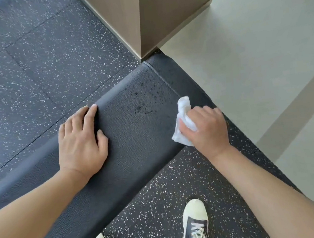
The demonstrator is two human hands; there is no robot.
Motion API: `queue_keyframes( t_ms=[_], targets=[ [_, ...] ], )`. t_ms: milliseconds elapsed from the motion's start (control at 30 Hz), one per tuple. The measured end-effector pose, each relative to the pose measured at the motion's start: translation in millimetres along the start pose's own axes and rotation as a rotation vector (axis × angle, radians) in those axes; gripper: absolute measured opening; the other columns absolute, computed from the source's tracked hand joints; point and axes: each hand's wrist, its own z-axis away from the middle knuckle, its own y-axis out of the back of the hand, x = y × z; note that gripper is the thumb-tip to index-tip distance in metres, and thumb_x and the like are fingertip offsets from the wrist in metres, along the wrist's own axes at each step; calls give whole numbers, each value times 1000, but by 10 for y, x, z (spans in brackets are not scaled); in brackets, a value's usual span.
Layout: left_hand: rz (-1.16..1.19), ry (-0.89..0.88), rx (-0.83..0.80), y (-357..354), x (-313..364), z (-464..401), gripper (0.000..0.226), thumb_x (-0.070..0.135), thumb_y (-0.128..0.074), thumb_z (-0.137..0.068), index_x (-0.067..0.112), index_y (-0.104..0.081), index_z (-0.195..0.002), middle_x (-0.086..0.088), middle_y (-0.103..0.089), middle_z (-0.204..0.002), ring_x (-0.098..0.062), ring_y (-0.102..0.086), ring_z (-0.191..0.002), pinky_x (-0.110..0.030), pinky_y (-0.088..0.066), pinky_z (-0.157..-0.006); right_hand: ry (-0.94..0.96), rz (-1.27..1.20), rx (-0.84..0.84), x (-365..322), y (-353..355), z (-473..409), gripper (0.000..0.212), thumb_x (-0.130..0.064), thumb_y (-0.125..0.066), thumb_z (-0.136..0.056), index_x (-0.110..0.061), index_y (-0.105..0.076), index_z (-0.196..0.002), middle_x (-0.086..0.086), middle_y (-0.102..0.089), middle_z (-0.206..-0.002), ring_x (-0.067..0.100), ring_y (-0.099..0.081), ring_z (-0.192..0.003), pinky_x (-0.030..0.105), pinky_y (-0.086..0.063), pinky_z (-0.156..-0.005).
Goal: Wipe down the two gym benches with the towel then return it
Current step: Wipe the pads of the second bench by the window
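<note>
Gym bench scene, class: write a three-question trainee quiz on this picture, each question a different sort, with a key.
1. True or false: the left hand holds the white towel.
2. Where do the dark wet specks lie on the bench pad?
A. under the left palm
B. between the towel and the pad's far end
C. beside the shoes
3. Fill in: the right hand has its grip on the ____.

Key: 1 false; 2 B; 3 towel.
</note>
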Motion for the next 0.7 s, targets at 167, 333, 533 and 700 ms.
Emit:
queue_keyframes(
  t_ms=[167, 333, 533, 700],
  targets=[
    [-2, 8, -10, 17, 6, 0, 67, 38, -40, -92, 22, -34, -157, -8, -43, -154, -38, -44, -134, -56, -33, -116, 46, -11, 18, -995, -267, 231, 9, -22, -64, -79, -16, -57, -82, 1, -44, -66, 27, -42, -61, 39, -23, -59],
    [15, 21, -20, -1, 12, -1, 70, 36, -41, -91, 23, -33, -159, -7, -41, -156, -37, -42, -137, -53, -29, -118, 345, -222, -59, -1597, -381, 411, 20, -29, -68, -88, -17, -57, -76, 1, -46, -69, 24, -39, -64, 39, -28, -58],
    [4, 2, -5, -2, 6, -2, 67, 37, -39, -92, 21, -34, -157, -9, -42, -154, -39, -44, -134, -56, -31, -118, 344, -55, -46, -781, -170, 117, 6, -22, -57, -86, -17, -60, -85, 0, -38, -61, 25, -37, -56, 39, -27, -54],
    [10, -2, -4, 1, 2, -9, 67, 38, -39, -93, 19, -36, -157, -10, -43, -153, -40, -45, -134, -56, -32, -117, 42, -22, -14, 28, -5, -221, 24, -33, -67, -90, -17, -53, -79, 1, -45, -64, 26, -42, -57, 36, -30, -57]
  ],
)
